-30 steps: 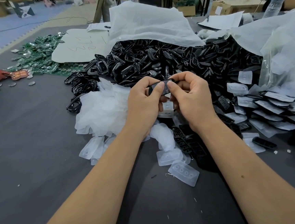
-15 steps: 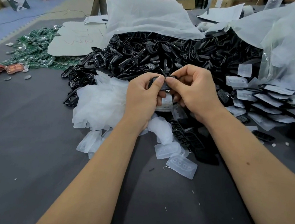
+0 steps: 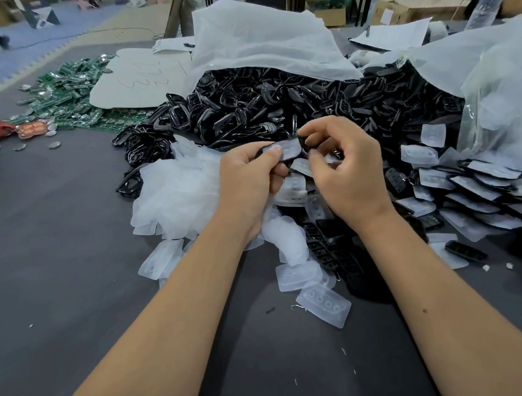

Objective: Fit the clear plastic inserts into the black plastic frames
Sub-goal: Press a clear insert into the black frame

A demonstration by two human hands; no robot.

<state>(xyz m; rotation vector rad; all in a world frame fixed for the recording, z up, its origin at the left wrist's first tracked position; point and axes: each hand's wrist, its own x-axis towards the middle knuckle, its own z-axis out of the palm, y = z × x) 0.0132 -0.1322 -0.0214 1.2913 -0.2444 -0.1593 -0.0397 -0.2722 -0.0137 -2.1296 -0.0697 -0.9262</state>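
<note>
Since a moment ago the right hand (image 3: 347,173) has loosened, fingers curled near the small black plastic frame with its clear plastic insert (image 3: 284,147), pinched by the left hand (image 3: 249,178) above the clear-insert heap (image 3: 178,190). I think one-sided pressing may pop the insert out.

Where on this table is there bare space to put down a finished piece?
Bare grey table lies left of the clear inserts pile, below the green boards. A second patch sits between the forearms, below the nearest insert. Crowded: black frames heap, stacked pieces right.
</note>
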